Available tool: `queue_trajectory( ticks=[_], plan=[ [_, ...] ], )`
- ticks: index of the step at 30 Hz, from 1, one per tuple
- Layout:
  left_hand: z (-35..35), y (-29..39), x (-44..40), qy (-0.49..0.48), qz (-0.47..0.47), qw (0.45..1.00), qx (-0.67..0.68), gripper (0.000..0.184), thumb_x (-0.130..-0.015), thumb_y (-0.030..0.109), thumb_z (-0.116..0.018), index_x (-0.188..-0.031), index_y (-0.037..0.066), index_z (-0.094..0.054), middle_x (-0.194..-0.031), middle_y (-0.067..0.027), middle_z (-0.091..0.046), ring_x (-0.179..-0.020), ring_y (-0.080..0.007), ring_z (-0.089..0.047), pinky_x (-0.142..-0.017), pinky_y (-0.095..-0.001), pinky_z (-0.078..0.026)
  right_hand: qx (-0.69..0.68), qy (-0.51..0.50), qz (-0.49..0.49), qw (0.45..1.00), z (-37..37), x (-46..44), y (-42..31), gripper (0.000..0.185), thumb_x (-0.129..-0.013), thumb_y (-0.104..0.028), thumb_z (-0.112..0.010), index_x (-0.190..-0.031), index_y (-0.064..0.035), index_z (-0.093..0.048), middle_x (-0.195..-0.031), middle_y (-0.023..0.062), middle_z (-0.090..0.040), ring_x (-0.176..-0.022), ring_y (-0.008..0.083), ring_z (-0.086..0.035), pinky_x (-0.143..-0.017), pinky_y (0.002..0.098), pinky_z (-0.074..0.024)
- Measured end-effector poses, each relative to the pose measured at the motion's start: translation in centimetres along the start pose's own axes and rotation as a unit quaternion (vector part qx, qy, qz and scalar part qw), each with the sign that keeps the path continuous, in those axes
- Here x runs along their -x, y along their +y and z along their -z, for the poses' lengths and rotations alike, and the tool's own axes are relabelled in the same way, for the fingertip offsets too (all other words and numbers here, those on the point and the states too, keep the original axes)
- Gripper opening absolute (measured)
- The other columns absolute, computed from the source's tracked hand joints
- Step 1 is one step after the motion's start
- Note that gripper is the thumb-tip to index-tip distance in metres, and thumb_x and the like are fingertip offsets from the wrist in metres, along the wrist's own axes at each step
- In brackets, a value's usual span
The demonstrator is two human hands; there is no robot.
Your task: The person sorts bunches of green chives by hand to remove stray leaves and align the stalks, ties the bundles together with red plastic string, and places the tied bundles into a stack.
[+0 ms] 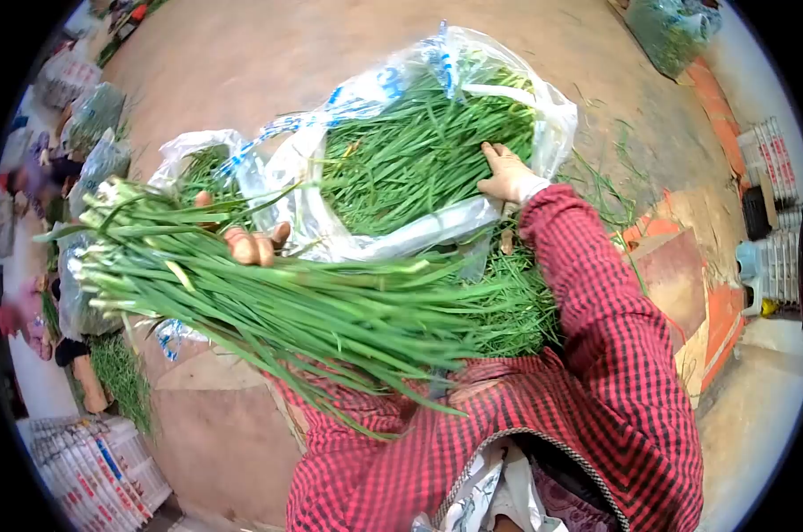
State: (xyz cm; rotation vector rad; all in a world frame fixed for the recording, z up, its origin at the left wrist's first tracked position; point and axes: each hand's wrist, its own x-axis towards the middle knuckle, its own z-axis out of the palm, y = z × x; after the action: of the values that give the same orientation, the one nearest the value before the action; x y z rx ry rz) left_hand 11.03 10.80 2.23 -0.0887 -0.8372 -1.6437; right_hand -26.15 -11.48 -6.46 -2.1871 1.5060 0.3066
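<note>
A large bunch of long green stalks [286,297] lies across the front of my body, its pale cut ends at the left. My left hand [253,246] is wrapped round the bunch near those ends; only some fingers show above the stalks. Behind it an open clear plastic bag [552,115] with blue print holds more green stalks [410,151]. At the bag's right side my right hand [505,173] rests with spread fingers on the stalks inside. Loose greens [517,306] lie below the bag, near my lap.
A smaller bag of greens [205,168] sits at the left of the large bag. Further filled bags [96,115] line the left edge, and another [670,35] stands at the top right. Stacked white crates [96,470] are at the lower left, with others [769,160] at the right.
</note>
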Motion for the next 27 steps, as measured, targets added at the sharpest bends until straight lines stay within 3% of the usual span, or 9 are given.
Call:
queue_trajectory(
  ticks=[2,4,7,8,11,15,17,21,27],
  plan=[
    [-2.5,-1.4,0.2,0.044,-0.180,0.973,-0.136,0.031,-0.100,0.026,-0.046,-0.123,0.004,-0.046,-0.099,-0.0060,-0.054,-0.109,-0.0223,-0.052,-0.108,-0.0602,-0.030,-0.051,-0.050,0.055,0.996,2.7,0.0,0.7,0.087,-0.082,-0.044,-0.065,-0.148,0.0002,-0.029,-0.150,0.0251,-0.033,-0.138,0.0363,-0.034,-0.113,0.0367,-0.0313],
    [-8.1,-5.6,-2.6,0.307,-0.227,0.882,-0.277,0.036,-0.093,0.026,-0.054,-0.122,0.004,-0.052,-0.101,-0.0080,-0.062,-0.099,-0.0217,-0.057,-0.099,-0.0436,-0.042,-0.242,-0.024,0.052,0.969,6.4,3.7,-0.9,0.089,-0.084,-0.054,-0.064,-0.147,0.0001,-0.033,-0.152,0.0227,-0.032,-0.140,0.0301,-0.033,-0.113,0.0366,-0.0293],
    [-9.1,-11.2,-5.1,0.522,-0.059,0.799,-0.293,0.028,-0.087,0.021,-0.066,-0.110,0.005,-0.067,-0.102,-0.0033,-0.064,-0.096,-0.0136,-0.057,-0.091,-0.0311,-0.044,-0.458,-0.002,0.226,0.860,9.1,11.5,-5.5,0.088,-0.089,-0.043,-0.064,-0.153,-0.0055,-0.016,-0.154,0.0186,-0.028,-0.144,0.0314,-0.025,-0.116,0.0404,-0.0227],
    [-7.7,-13.6,-5.7,0.521,-0.029,0.823,-0.225,0.034,-0.083,0.022,-0.073,-0.110,0.004,-0.067,-0.108,-0.0032,-0.066,-0.097,-0.0139,-0.061,-0.091,-0.0319,-0.046,-0.481,-0.001,0.305,0.822,7.7,13.0,-5.9,0.096,-0.085,-0.035,-0.070,-0.154,-0.0070,-0.010,-0.156,0.0199,-0.023,-0.144,0.0309,-0.024,-0.116,0.0402,-0.0215],
    [-9.0,-19.1,-7.7,0.422,-0.099,0.901,-0.030,0.029,-0.085,0.015,-0.069,-0.110,0.002,-0.064,-0.099,-0.0036,-0.067,-0.086,-0.0150,-0.064,-0.079,-0.0300,-0.052,-0.414,-0.044,0.265,0.869,3.6,19.5,-10.1,0.125,-0.067,-0.030,-0.087,-0.154,-0.0038,0.000,-0.157,0.0190,-0.015,-0.143,0.0267,-0.021,-0.117,0.0384,-0.0193],
    [-7.9,-23.5,-6.0,0.436,-0.036,0.864,0.247,0.029,-0.088,0.032,-0.060,-0.100,0.006,-0.064,-0.086,-0.0076,-0.067,-0.079,-0.0202,-0.065,-0.075,-0.0332,-0.054,-0.517,-0.059,0.190,0.832,-1.4,22.0,-6.8,0.128,-0.067,-0.028,-0.087,-0.151,0.0031,0.004,-0.154,0.0176,-0.019,-0.141,0.0251,-0.023,-0.115,0.0369,-0.0219],
    [-7.9,-25.4,-5.0,0.409,0.000,0.876,0.255,0.028,-0.088,0.031,-0.061,-0.100,0.006,-0.064,-0.088,-0.0061,-0.067,-0.079,-0.0195,-0.064,-0.075,-0.0332,-0.054,-0.537,-0.058,0.166,0.825,-1.7,23.8,-6.0,0.118,-0.068,-0.023,-0.085,-0.152,0.0019,-0.006,-0.149,0.0170,-0.028,-0.138,0.0224,-0.029,-0.114,0.0357,-0.0236],
    [-11.6,-29.1,-5.3,0.383,0.079,0.886,0.250,0.030,-0.091,0.033,-0.065,-0.106,0.007,-0.063,-0.099,-0.0049,-0.068,-0.089,-0.0161,-0.065,-0.083,-0.0312,-0.052,-0.320,-0.131,0.000,0.938,5.1,27.4,-2.4,0.087,-0.069,-0.006,-0.074,-0.144,-0.0010,-0.032,-0.116,0.0121,-0.060,-0.108,0.0189,-0.057,-0.092,0.0318,-0.0463],
    [-18.2,-35.7,-5.7,0.071,0.257,0.933,0.241,0.045,-0.094,0.044,-0.060,-0.124,0.011,-0.059,-0.126,0.0043,-0.058,-0.123,-0.0106,-0.049,-0.101,-0.0313,-0.036,0.029,-0.233,-0.030,0.972,15.2,29.2,-0.6,0.068,-0.066,-0.012,-0.077,-0.128,0.0002,-0.051,-0.098,0.0146,-0.069,-0.091,0.0231,-0.066,-0.080,0.0336,-0.0522]
  ],
)
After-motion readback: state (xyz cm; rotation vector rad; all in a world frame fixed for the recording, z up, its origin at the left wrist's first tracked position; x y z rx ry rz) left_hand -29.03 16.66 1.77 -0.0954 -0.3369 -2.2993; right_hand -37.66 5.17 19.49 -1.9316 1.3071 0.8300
